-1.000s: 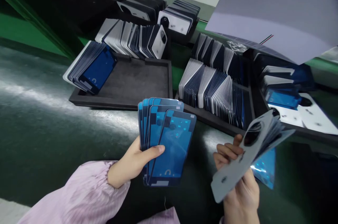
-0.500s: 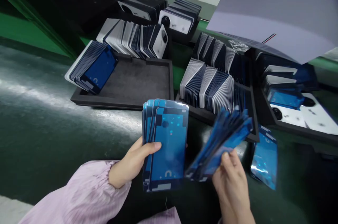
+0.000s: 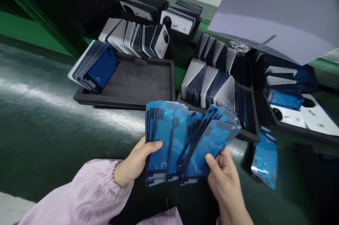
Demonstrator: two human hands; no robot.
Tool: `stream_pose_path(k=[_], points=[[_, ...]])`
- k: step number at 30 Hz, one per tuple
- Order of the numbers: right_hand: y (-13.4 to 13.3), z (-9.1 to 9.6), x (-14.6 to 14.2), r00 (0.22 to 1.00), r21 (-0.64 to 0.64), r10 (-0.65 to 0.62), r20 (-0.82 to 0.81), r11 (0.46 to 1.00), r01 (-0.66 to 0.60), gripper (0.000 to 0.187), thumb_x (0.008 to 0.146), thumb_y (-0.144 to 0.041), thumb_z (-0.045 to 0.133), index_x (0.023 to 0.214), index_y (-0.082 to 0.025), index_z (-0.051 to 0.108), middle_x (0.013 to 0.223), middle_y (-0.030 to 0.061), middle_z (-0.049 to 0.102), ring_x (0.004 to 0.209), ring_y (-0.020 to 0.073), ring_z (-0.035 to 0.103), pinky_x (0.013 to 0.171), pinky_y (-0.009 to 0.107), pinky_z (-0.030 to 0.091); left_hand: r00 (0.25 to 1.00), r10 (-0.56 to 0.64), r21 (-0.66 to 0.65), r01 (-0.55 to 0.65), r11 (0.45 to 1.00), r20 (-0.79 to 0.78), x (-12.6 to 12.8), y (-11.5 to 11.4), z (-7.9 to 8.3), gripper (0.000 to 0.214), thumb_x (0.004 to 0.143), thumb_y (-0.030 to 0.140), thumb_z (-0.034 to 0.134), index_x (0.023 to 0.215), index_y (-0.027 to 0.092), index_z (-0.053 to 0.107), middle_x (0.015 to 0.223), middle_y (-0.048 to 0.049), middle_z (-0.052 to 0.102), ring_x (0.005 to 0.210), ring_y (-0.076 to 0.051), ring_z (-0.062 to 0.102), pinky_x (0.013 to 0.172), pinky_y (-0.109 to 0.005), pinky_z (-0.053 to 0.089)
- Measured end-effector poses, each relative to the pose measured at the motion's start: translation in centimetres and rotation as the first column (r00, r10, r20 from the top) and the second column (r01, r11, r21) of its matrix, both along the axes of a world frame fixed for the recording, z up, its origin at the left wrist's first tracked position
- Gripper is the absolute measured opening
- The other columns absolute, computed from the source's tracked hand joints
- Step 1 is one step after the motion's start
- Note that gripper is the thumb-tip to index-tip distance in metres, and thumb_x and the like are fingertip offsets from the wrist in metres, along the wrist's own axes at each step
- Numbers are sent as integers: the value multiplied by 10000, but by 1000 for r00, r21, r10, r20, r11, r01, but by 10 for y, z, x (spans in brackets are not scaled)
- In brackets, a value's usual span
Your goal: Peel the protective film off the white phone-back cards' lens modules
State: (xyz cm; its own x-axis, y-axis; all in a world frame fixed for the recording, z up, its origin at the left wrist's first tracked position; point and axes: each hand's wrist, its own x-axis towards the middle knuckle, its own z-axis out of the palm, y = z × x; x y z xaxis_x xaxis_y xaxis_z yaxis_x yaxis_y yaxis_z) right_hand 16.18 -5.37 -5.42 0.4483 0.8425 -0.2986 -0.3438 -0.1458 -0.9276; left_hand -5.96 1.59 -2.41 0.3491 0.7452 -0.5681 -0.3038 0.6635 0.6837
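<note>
Left grip (image 3: 136, 163) partly hidden behind left panels (image 3: 160, 129), right grip (image 3: 224, 177) likewise behind right panels (image 3: 212, 143) — overlapping, too tight to count! Pink sleeve (image 3: 96, 188) sliced by bottom edge, right forearm (image 3: 234, 211) too. Up top, pale sheet (image 3: 270, 9) runs out of frame, print (image 3: 239, 39) too small to read. Far right, dark object (image 3: 319, 179) lost in shadow — outline impossible to make out.

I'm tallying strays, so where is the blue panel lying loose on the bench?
In the head view, the blue panel lies to the right of the right hand, by the near right corner of the black tray holding rows of panels.
</note>
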Motion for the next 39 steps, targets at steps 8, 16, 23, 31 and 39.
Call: stream_pose_path(k=[8,16,23,31,39], points=[[1,18,51,971,117,-239,14,965,236,331,717,-422,973,945,-291,771,864,-27,790,776,160,712,739,258,588,1000,-9,31,9,999,-4,-1,1,4,400,773,362,934,1108,219,770,1164,-91,845,1121,-368,783,927,-448,656],[-5,17,18,984,77,50,-172,996,-37,222,816,-467,891,921,-297,796,967,73,837,966,346,819,758,534,666,999,5,53,-2,999,-45,1,5,4,459,789,394,928,1175,199,773,1188,-101,841,1155,-363,771,982,-452,636],[-6,10,9,990,46,68,-120,997,-63,327,843,-477,867,1142,-413,751,1166,18,829,1100,307,792,882,519,652,997,15,47,-11,999,-75,5,3,-3,395,786,411,929,1105,218,801,1169,-82,849,1175,-372,760,1003,-457,623],[-2,-4,6,997,-48,-68,40,996,70,442,795,-395,920,1191,-279,764,1147,58,829,1052,240,750,947,361,590,998,-25,-43,27,999,54,10,2,-14,354,867,463,792,1055,164,820,1062,-117,869,1033,-385,811,843,-448,675],[-3,11,31,987,30,-155,37,988,154,517,806,-490,882,1278,-372,706,1341,31,767,1180,265,725,1056,444,546,996,26,91,-18,996,-91,11,2,-4,360,836,428,888,1119,225,798,1158,-80,849,1172,-365,759,1031,-473,606]])
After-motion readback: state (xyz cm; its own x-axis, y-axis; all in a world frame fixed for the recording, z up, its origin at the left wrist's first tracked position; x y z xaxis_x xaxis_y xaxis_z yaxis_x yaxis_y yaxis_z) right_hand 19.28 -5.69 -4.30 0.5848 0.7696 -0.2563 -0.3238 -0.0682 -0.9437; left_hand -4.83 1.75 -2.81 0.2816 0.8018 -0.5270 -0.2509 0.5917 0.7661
